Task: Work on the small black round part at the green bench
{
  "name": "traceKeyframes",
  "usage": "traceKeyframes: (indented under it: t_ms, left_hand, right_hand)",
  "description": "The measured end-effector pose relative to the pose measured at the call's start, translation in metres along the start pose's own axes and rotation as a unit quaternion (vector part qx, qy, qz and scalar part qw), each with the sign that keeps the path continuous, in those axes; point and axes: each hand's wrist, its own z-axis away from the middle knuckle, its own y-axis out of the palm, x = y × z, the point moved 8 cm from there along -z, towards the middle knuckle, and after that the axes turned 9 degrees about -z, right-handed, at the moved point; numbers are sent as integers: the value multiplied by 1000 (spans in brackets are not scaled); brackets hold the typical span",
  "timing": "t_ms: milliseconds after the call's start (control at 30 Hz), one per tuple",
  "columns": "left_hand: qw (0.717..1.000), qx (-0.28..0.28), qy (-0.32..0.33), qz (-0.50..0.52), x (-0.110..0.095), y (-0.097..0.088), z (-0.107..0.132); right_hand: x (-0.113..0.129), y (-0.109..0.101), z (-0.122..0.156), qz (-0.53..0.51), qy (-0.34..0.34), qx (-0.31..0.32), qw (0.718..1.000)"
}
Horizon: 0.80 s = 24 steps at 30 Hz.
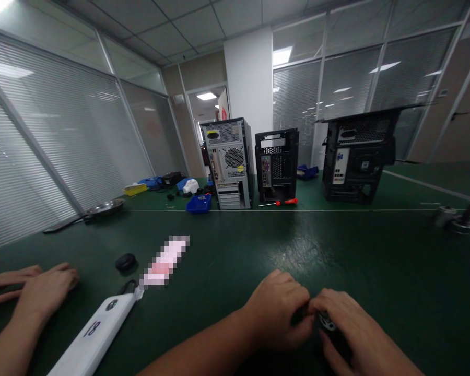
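My right hand [348, 324] is closed around a small round metal part [326, 320] with a silver, slotted face; most of it is hidden by the fingers and its kind is unclear. My left hand [280, 308] is beside it, fingers curled in a pinch, its fingertips meeting those of the right hand close to the part. What the left fingers pinch, if anything, cannot be made out. Both hands are low over the green table [227, 250], near its front edge.
Another person's hands [43, 287] rest at the left, near a round black object [126, 262] and a white device marked 18 [94, 334]. Computer cases [229, 162] stand behind, with a red screwdriver [285, 202] and blue bin [199, 204]. Metal parts [462, 224] sit far right.
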Motion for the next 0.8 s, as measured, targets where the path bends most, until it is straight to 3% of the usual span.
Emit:
traceKeyframes:
  t_ms: [333, 600, 700, 800]
  left_hand:
    - [998, 45, 43, -26, -1, 9, 1]
    - [998, 19, 51, -29, -3, 5, 1]
    - [997, 27, 63, -34, -6, 6, 1]
    - [997, 28, 59, -34, -6, 5, 1]
  right_hand:
    - [-20, 17, 6, -1, 27, 26, 999]
    - [-33, 19, 13, -49, 101, 48, 993]
    - [-55, 4, 14, -37, 151, 25, 987]
    - [-106, -22, 34, 11, 213, 10, 977]
